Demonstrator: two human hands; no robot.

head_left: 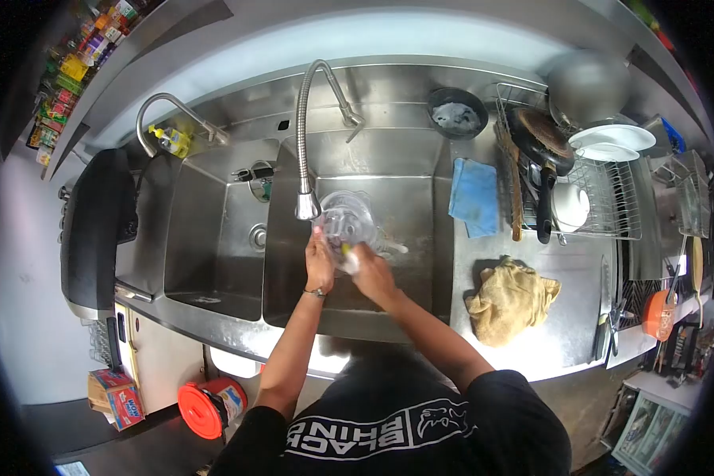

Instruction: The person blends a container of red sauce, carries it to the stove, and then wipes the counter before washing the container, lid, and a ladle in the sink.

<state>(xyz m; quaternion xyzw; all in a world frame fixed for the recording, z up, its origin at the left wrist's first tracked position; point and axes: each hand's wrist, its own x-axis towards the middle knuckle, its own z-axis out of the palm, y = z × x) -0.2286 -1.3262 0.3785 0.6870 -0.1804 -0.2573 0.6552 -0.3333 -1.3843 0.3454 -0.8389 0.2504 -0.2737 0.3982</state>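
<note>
Over the right-hand steel sink basin (pixel 401 151), my left hand (pixel 319 260) grips the near left edge of a clear, round plastic or glass item (pixel 347 218). My right hand (pixel 370 274), blurred by motion, is closed on something whitish with a bit of yellow, held against the near side of the clear item. What exactly it holds is too smeared to tell. Just above the clear item hangs the spray head (pixel 307 205) of the flexible faucet. A small white utensil end (pixel 394 247) shows in the basin right of my hands.
Right of the basin lie a blue cloth (pixel 474 197) and a crumpled yellow cloth (pixel 512 301). A soapy black bowl (pixel 457 113) sits behind. The wire dish rack (pixel 623 202) holds a pan (pixel 541 143) and white plates (pixel 611 141). The left basin (pixel 214 246) contains a strainer-like item (pixel 260 182).
</note>
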